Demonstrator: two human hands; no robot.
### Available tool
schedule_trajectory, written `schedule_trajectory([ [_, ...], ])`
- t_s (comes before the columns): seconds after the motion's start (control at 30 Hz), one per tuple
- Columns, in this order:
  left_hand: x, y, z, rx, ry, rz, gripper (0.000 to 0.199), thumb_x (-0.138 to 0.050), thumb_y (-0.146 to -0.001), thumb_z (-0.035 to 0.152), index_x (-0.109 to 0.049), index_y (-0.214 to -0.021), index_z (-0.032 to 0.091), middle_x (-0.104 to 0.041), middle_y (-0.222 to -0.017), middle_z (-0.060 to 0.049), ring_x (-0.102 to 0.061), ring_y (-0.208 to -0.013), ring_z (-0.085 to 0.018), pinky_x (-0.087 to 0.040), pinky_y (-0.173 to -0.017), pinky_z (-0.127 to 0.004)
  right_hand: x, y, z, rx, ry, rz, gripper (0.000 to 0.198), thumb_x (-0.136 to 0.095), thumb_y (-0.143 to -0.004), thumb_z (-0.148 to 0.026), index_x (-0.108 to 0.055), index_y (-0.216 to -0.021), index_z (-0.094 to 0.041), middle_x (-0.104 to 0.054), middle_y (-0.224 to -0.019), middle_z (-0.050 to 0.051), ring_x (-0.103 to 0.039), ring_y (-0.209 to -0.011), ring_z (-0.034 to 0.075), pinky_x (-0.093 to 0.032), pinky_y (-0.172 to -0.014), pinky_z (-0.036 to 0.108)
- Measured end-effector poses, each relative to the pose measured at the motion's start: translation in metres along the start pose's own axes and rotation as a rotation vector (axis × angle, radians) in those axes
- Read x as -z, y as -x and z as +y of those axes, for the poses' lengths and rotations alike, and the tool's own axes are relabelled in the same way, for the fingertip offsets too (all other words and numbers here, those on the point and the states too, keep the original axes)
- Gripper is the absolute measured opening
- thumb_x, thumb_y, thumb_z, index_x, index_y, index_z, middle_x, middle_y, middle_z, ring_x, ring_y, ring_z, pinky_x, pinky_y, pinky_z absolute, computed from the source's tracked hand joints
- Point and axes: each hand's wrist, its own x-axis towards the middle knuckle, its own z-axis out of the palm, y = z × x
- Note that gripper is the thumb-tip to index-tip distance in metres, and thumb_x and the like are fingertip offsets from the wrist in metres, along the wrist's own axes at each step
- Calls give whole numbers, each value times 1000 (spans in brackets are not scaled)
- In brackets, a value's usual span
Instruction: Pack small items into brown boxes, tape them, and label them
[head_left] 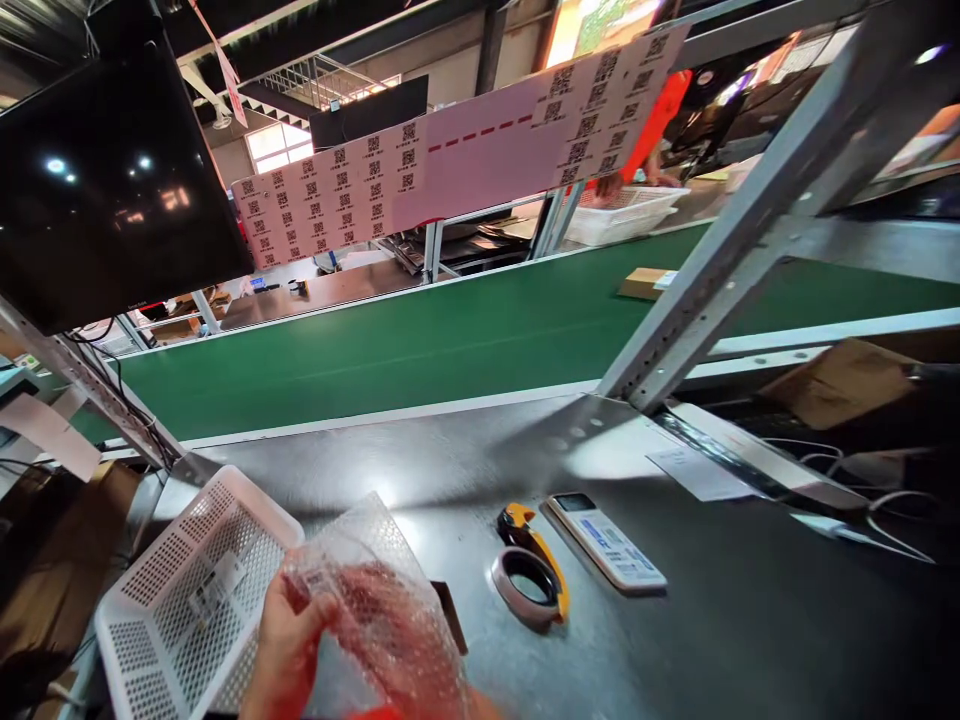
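A clear bubble wrap bag (375, 540) is held up over the near part of the metal table. My left hand (289, 635) pinches its left edge between thumb and fingers. Through the bubbly film shows my right hand (390, 625), inside or behind the bag; its fingers are too blurred to read. A dark brown edge, perhaps of cardboard (450, 617), sticks out beside the bag. To the right lies a yellow tape dispenser (556, 570) with a roll of tape. Past it rests a white handheld device with a small dark screen (606, 543).
At the left stands a white perforated basket (124, 600) with a small labelled packet (217, 590) inside. A green conveyor belt (375, 350) crosses behind the table, carrying a small carton (641, 283). A metal post (720, 240) rises at right; a monitor (112, 190) hangs upper left.
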Motion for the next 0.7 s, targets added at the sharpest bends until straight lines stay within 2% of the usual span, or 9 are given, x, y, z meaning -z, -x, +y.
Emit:
schedule_trajectory([
  [0.07, -4, 2, 3, 0, -11, -24, 63, -106, -50, 39, -80, -103, 17, -84, -99, -12, -79, -100, -35, -63, -92, -43, 1, -3, -5, 18, 24, -39, 28, -65, -98, -46, -79, -120, -35, -83, -115, 6, -78, -105, 29, -63, -98, 41],
  [0.2, -5, 4, 2, 76, -14, -127, 57, -104, -54, 37, -81, -102, 17, -84, -101, -13, -79, -101, -34, -63, -92, -43, 6, -13, -15, 18, 57, -126, 34, -63, -100, -45, -78, -130, -38, -82, -126, 5, -77, -115, 31, -59, -108, 44],
  [0.33, 6, 2, -9, 125, 93, -15, 45, -101, -57, 30, -81, -96, 19, -84, -95, -8, -78, -86, -25, -63, -82, -36, 24, -13, -17, -45, -127, -316, 42, -60, -100, -43, -72, -140, -37, -76, -140, 4, -69, -131, 31, -50, -118, 47],
  [0.4, 14, -1, -14, 122, 181, 94, 40, -101, -53, 27, -81, -86, 18, -84, -88, -7, -77, -79, -22, -63, -76, -32, 44, -1, -8, -185, -280, -510, 41, -63, -96, -44, -77, -133, -32, -81, -127, 5, -74, -118, 28, -57, -107, 42],
  [0.5, 27, -8, -17, 92, 314, 244, 38, -99, -48, 21, -81, -81, 16, -85, -87, -7, -79, -81, -22, -65, -80, -33, 85, 18, 21, -491, -328, -774, 36, -71, -85, -48, -87, -110, -27, -79, -81, 3, -73, -72, 21, -59, -70, 30],
  [0.53, 30, -9, -17, 83, 342, 275, 39, -98, -48, 19, -82, -83, 17, -85, -88, -7, -80, -82, -23, -65, -82, -34, 97, 19, 30, -574, -278, -695, 35, -74, -83, -50, -87, -105, -26, -76, -73, 2, -68, -63, 18, -55, -61, 28],
  [0.6, 34, -9, -19, 104, 367, 301, 38, -96, -50, 17, -82, -85, 17, -85, -87, -6, -80, -82, -23, -66, -83, -37, 110, 8, 42, -627, -158, -389, 44, -71, -83, -57, -85, -109, -24, -75, -75, 4, -66, -63, 19, -53, -58, 29],
  [0.67, 32, -8, -24, 158, 370, 288, 36, -96, -53, 16, -82, -86, 18, -85, -85, -4, -81, -81, -23, -67, -81, -38, 106, -16, 40, -549, -54, -109, 53, -67, -85, -60, -81, -118, -21, -79, -90, 10, -72, -79, 25, -59, -71, 36],
  [0.7, 30, -7, -28, 177, 365, 267, 36, -96, -54, 16, -82, -87, 19, -85, -85, -4, -81, -82, -23, -67, -82, -38, 98, -30, 34, -487, -13, -46, 55, -68, -83, -57, -79, -122, -19, -81, -101, 13, -73, -91, 27, -60, -82, 41],
])
